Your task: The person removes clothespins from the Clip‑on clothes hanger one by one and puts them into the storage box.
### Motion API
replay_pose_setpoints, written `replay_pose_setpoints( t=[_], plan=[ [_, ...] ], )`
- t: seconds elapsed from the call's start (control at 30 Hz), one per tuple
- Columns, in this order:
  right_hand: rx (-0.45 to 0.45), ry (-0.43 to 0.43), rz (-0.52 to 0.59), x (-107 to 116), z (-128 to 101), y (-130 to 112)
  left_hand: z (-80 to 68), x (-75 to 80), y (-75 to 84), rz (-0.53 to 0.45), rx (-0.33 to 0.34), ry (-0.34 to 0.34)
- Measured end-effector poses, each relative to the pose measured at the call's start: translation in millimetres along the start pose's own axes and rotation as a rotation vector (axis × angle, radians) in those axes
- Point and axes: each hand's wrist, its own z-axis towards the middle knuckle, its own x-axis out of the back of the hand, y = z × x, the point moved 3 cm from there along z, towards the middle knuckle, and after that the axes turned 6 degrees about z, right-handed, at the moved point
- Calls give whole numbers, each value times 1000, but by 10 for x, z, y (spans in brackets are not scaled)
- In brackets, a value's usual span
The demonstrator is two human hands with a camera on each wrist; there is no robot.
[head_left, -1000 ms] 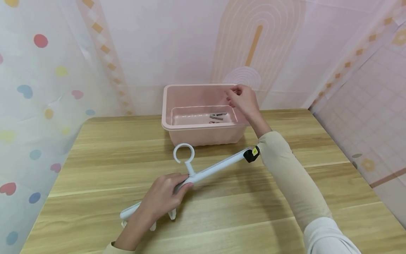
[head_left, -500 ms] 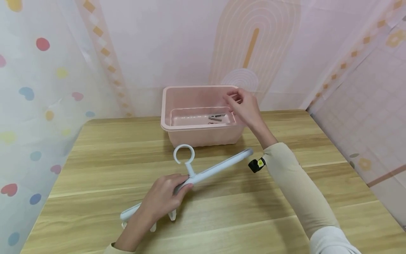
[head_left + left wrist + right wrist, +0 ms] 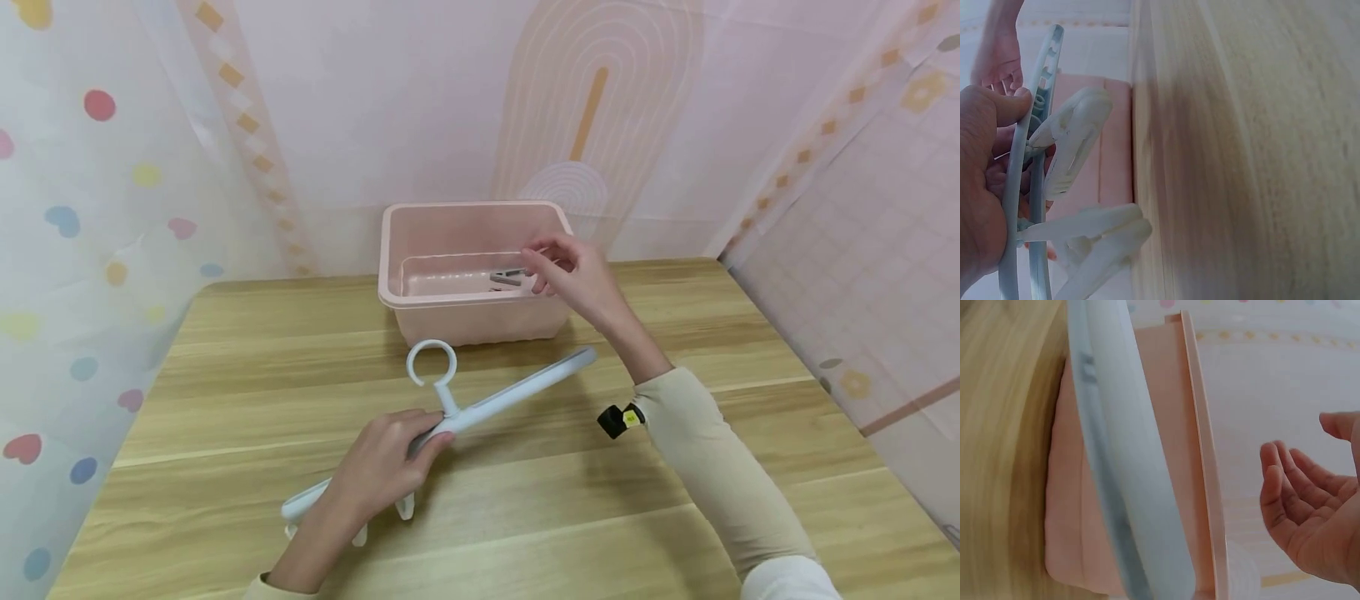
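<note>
Setting, head view: wooden table (image 3: pixel 525 517) set against pastel patterned wall panels.
Head view, hanger: a pale blue clip hanger (image 3: pixel 510 393) lies slantwise across the table, its round hook (image 3: pixel 431 364) pointing toward a pink bin (image 3: pixel 465 321) at the back edge.
Head view, left hand: left hand (image 3: pixel 382 467) wraps its fingers round the hanger bar just below the hook, with white clips (image 3: pixel 405 505) showing under the hand.
Head view, right hand: right hand (image 3: pixel 573 275) hovers over the bin's near right corner, fingers loosely curved and holding nothing, well apart from the hanger's far end.
Head view, bin contents: small grey clips (image 3: pixel 508 277) lie on the bin floor just left of the right hand's fingertips.
Left wrist view: left hand (image 3: pixel 985 187) grips the hanger bar (image 3: pixel 1029 187); two white clips (image 3: pixel 1075 150) hang from it beside the table edge (image 3: pixel 1147 156), the pink bin behind.
Right wrist view: right hand (image 3: pixel 1313 512) shows an empty, relaxed palm; the hanger bar (image 3: pixel 1122 462) crosses in front of the bin rim (image 3: pixel 1200 456), apart from the hand.
</note>
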Motion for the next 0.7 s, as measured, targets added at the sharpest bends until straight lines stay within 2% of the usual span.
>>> replay_pose_setpoints(
  t=[0.2,0.57,0.7],
  plan=[
    [-31,-92,13,-66,-140,29,12,-10,-3,-7,-3,-4],
    [-75,-127,22,-97,-302,83,31,8,9,1,-11,-4],
    [-64,-139,26,-123,-347,98,29,19,9,9,-6,-2]
  ],
)
